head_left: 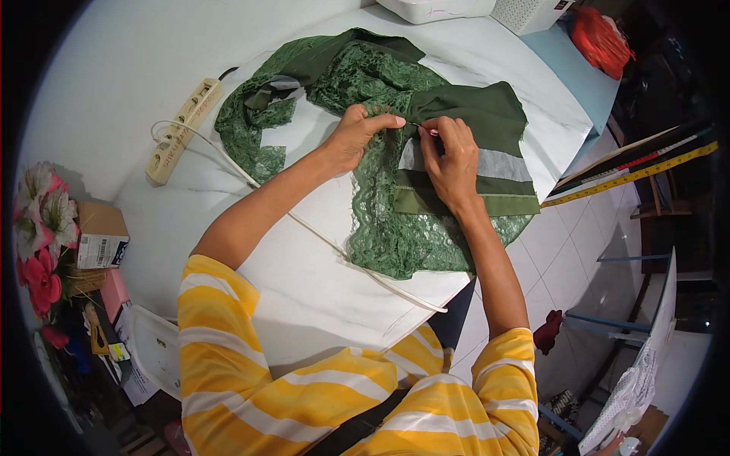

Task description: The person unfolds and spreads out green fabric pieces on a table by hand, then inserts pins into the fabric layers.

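A green lace garment (380, 220) with plain dark green fabric panels (479, 114) and a whitish strip (502, 166) lies spread on the white table. My left hand (353, 138) is closed on the garment's lace near its middle, thumb stretched toward the right. Just beside that thumb, my right hand (454, 156) pinches a small thin tool with a dark tip and a pink end, which looks like a seam ripper (433, 132). Its tip meets the fabric where lace and plain panel join. My fingers hide most of the tool.
A power strip (182, 129) lies at the left, and a white cable (319, 237) crosses the table (289, 319) under the garment. Flowers (42, 220) and a cardboard box (103, 232) stand far left. A yellow measuring tape (631, 173) and a red bag (599, 42) are right.
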`<state>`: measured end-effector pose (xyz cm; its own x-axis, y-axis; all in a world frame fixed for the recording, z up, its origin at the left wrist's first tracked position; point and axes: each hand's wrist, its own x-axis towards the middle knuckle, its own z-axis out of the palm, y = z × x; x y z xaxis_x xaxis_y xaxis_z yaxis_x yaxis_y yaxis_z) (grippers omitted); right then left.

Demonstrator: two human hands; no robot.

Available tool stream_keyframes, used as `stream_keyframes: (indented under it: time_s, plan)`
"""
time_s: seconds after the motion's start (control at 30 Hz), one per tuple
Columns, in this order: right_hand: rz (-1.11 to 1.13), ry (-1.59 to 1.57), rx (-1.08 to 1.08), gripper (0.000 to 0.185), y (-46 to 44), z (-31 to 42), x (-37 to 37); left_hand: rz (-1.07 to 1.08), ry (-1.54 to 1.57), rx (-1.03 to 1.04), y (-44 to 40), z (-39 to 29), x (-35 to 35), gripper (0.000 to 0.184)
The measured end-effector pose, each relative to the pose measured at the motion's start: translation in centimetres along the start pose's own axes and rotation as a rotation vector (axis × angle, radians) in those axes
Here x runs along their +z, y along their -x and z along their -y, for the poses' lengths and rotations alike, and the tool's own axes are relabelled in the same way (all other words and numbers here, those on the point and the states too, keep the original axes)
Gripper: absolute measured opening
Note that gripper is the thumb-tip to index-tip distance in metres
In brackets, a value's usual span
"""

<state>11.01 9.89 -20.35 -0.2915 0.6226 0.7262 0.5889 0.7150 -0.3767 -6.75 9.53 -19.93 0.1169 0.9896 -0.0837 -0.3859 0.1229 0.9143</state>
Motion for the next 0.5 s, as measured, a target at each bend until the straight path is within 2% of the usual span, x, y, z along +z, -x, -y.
stream_keyframes:
  time_s: [0.3, 0.5]
  plan:
    - [0.103, -0.102, 0.139, 0.009, 0.2, 0.07, -0.13, 0.027, -0.005, 0.009, -0.12, 0.21, -0.13, 0.002]
    - [0.046, -0.134, 0.038, 0.011, 0.02, 0.07, 0.1, -0.006, 0.081, -0.069, -0.36, 0.22, -0.61, 0.003]
